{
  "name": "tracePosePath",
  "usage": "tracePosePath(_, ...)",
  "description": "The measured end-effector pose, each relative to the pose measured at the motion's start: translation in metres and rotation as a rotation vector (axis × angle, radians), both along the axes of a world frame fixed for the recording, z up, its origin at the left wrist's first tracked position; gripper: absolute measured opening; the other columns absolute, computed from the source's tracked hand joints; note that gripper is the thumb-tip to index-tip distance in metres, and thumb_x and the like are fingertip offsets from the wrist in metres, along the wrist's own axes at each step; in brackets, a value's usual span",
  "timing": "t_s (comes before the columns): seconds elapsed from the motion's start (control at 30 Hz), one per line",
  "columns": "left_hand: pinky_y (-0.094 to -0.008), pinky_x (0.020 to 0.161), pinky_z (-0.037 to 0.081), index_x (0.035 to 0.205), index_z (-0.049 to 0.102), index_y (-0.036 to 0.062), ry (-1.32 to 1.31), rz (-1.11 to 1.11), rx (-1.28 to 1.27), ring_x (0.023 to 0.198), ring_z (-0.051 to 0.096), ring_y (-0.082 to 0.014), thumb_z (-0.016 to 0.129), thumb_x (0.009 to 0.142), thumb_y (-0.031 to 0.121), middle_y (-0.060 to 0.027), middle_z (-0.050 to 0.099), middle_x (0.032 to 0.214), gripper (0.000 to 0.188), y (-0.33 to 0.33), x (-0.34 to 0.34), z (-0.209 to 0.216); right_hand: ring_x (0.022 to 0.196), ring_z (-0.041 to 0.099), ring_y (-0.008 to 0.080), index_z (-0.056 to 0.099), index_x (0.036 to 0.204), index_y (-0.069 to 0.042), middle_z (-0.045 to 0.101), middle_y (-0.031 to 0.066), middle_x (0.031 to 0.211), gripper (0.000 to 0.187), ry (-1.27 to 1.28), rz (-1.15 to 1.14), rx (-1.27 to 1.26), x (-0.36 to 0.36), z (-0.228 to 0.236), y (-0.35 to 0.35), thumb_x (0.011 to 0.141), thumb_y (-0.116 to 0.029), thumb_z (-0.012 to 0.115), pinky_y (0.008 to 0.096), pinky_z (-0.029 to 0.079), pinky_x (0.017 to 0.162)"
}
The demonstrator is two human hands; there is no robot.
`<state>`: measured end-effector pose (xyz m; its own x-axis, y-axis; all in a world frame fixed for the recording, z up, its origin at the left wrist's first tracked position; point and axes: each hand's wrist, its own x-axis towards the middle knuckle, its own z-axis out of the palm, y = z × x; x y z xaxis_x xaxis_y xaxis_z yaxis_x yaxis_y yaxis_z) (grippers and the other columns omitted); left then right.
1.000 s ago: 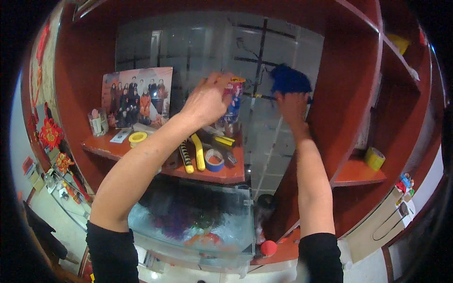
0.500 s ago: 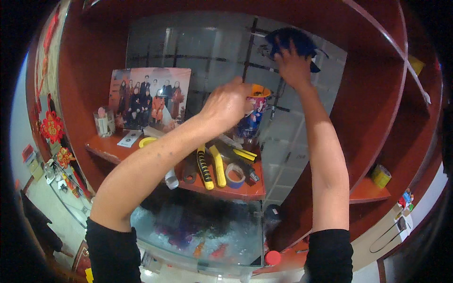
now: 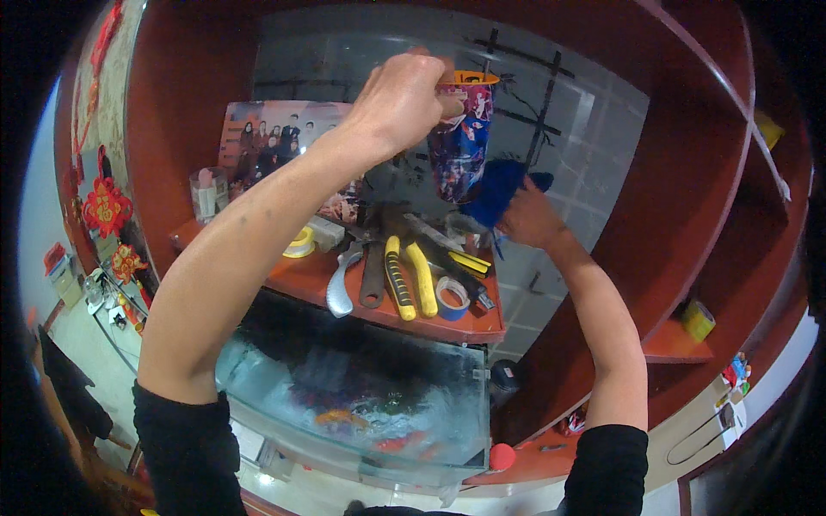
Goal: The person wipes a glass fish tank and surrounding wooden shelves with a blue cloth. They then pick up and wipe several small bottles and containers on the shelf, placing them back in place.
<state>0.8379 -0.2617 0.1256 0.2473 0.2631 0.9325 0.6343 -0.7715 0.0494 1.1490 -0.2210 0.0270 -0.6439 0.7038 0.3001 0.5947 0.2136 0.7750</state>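
Observation:
My left hand [image 3: 409, 99] grips the rim of a tall patterned cup [image 3: 463, 142] with an orange rim, lifted above the shelf. Its fingers close around the cup's left upper side. Lower and to the right, my right hand [image 3: 532, 215] is on a dark blue cloth [image 3: 502, 193], pressed near the glass panel [image 3: 594, 163] behind the cup. Under the cup the red-brown shelf [image 3: 379, 310] carries yellow-handled pliers [image 3: 422, 279], a roll of blue tape [image 3: 452, 298], a yellow tape roll [image 3: 299, 243] and a grey-handled tool [image 3: 344, 279].
A group photo [image 3: 267, 142] leans at the back left beside a clear holder [image 3: 208, 193]. A fish tank [image 3: 361, 404] with orange fish stands below the shelf. Cabinet shelves rise at the right, one with a yellow tape roll [image 3: 699, 321]. A red round lid [image 3: 502, 457] is low at centre right.
My left hand has raised the cup upward. My right hand has brought the blue cloth down and left, from high on the glass to beside the cup's lower end.

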Motion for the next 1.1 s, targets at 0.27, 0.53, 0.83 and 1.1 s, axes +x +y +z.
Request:
tracePosePath(0.27,-0.0435,0.089,0.054,0.106,0.070,-0.0006,-0.023,0.030,-0.037,0.098,0.067,-0.0377,0.073,0.086,0.021,-0.0218,0.066,0.108,0.029,-0.011,-0.012,0.004,0.095,0.060,0.0245,0.073,0.082,-0.019,0.065,0.0040,0.084,0.023,0.051,0.316,0.136,-0.049,0.025,0.037,0.082,-0.039,0.063,0.0564,0.029,0.113)
tracePosePath(0.53,-0.0423,0.083,0.051,0.099,0.070,-0.0003,-0.099,-0.098,-0.016,0.094,0.065,-0.0357,0.077,0.078,0.026,-0.0201,0.065,0.100,0.034,0.006,0.003,-0.016,0.106,0.061,0.0284,0.075,0.096,-0.018,0.069,0.0084,0.104,0.025,-0.069,0.071,-0.001,-0.035,0.046,0.015,0.087,-0.036,0.058,0.0565,0.028,0.114)
tracePosePath(0.83,-0.0468,0.082,0.050,0.100,0.067,-0.0007,-0.007,-0.193,-0.066,0.094,0.062,-0.0412,0.074,0.081,0.023,-0.0223,0.061,0.102,0.031,0.013,0.043,-0.039,0.110,0.055,0.0426,0.068,0.112,-0.004,0.064,0.0221,0.112,0.039,0.739,-0.382,0.560,0.066,0.031,-0.021,0.099,-0.036,0.049,0.0569,0.036,0.102)
tracePosePath(1.1,-0.0489,0.085,0.048,0.101,0.066,-0.0013,0.035,-0.197,-0.064,0.097,0.061,-0.0423,0.072,0.082,0.023,-0.0222,0.061,0.100,0.031,0.025,0.047,-0.035,0.093,0.062,0.0400,0.070,0.095,-0.003,0.069,0.0196,0.095,0.039,0.852,0.021,0.871,0.090,0.027,0.013,0.099,-0.037,0.052,0.0525,0.045,0.084)
